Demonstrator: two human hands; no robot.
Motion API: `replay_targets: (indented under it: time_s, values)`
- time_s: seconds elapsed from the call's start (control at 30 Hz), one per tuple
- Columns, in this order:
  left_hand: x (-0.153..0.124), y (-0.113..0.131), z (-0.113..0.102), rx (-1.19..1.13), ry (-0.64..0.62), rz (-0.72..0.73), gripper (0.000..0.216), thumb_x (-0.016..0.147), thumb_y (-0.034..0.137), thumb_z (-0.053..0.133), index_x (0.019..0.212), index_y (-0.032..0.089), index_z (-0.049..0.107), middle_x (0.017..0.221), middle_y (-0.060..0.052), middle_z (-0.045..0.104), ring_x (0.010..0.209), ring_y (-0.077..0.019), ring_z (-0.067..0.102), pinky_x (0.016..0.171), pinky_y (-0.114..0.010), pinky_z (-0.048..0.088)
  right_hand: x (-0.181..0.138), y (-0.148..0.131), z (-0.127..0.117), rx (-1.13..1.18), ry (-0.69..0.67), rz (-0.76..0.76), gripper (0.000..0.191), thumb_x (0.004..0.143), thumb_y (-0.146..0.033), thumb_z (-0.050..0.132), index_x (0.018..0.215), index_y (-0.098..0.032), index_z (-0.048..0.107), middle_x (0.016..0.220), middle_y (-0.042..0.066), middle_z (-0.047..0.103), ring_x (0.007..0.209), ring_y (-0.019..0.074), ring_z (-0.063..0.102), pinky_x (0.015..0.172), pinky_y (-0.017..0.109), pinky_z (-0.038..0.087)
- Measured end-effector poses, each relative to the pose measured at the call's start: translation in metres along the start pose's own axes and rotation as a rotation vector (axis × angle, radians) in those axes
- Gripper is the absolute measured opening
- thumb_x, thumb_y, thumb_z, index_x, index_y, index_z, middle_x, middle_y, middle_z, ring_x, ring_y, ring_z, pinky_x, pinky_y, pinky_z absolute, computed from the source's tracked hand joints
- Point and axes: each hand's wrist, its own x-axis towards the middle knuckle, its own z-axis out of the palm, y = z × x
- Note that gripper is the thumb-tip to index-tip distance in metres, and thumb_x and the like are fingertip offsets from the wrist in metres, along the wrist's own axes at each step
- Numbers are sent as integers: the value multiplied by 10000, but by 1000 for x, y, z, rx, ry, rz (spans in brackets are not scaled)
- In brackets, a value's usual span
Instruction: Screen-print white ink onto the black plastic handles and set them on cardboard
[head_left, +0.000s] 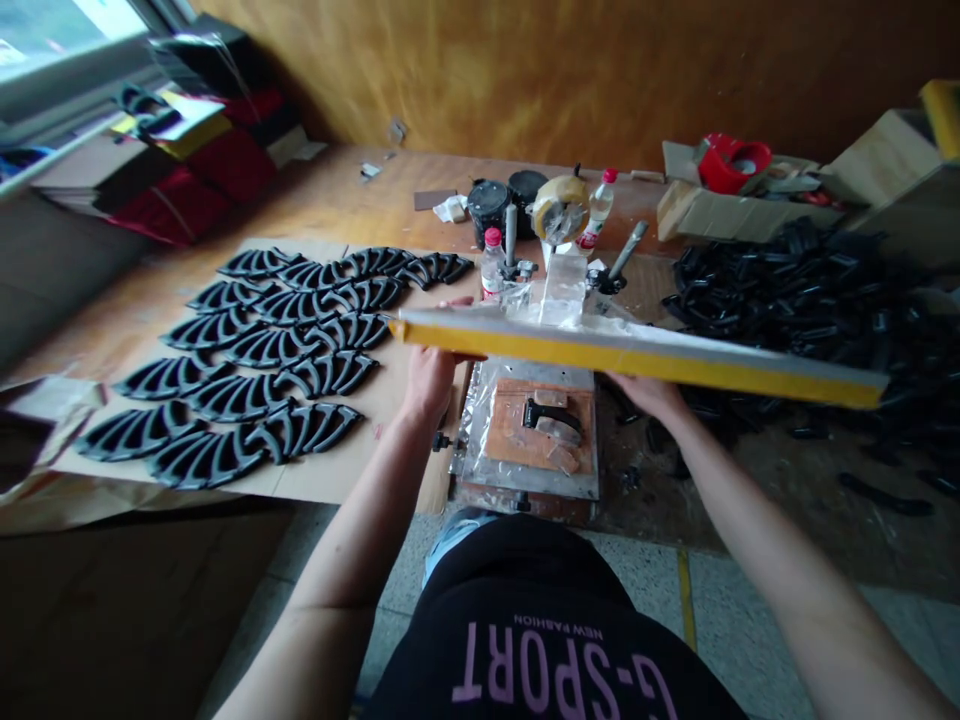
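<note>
A wide, flat screen-printing frame (637, 355) with a yellow front edge is seen almost edge-on, raised above the bench. My left hand (433, 375) grips its left part, fingertips showing behind the top edge and thumb along the underside. Under the middle of the frame, my right hand (649, 393) holds on from below; its fingers are largely hidden. Below lies a metal base plate (585, 375) carrying a brown block (506, 440). On that block rests one curved black plastic part (553, 413). Behind the frame, a clear-wrapped block (564, 285) stands between two clamps with upright handles.
Rows of curved black parts (259, 382) lie on cardboard to the left. A heap of loose black parts (810, 280) fills the right. Dark tubs (489, 208), a tape roll (561, 208), bottles (600, 208) and an open carton (727, 215) stand at the back.
</note>
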Motion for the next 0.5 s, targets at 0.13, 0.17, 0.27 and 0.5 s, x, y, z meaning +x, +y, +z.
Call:
replay_targets:
  time_s: [0.13, 0.17, 0.27, 0.5]
  values:
    - [-2, -10, 18, -126, 94, -64, 448, 877, 601, 497, 1110, 223, 559, 932, -54, 704, 785, -134, 665, 605, -203, 515, -40, -36, 59, -246, -263, -111, 193, 847, -343, 665, 824, -152, 679, 941, 106, 687, 924, 215, 612, 835, 295, 465]
    - [-15, -18, 22, -147, 88, -141, 464, 872, 610, 502, 1102, 211, 558, 922, -65, 709, 755, -136, 669, 582, -204, 511, -46, -46, 68, -291, -301, -84, 160, 871, -302, 637, 860, -144, 662, 954, 123, 679, 944, 229, 604, 838, 308, 453]
    - [-72, -51, 34, -162, -145, -627, 538, 817, 640, 566, 1057, 158, 579, 918, -126, 717, 693, -181, 683, 517, -246, 514, -63, -77, 79, -264, -290, 62, 143, 937, -258, 527, 934, -139, 606, 899, 126, 670, 880, 231, 604, 772, 311, 442]
    - [-115, -99, -8, -91, -23, -781, 447, 841, 600, 535, 850, 153, 551, 797, -83, 692, 632, -156, 649, 520, -244, 502, -56, -69, 66, 19, -180, -121, 171, 957, -187, 466, 855, -190, 603, 912, 56, 672, 861, 173, 609, 779, 276, 446]
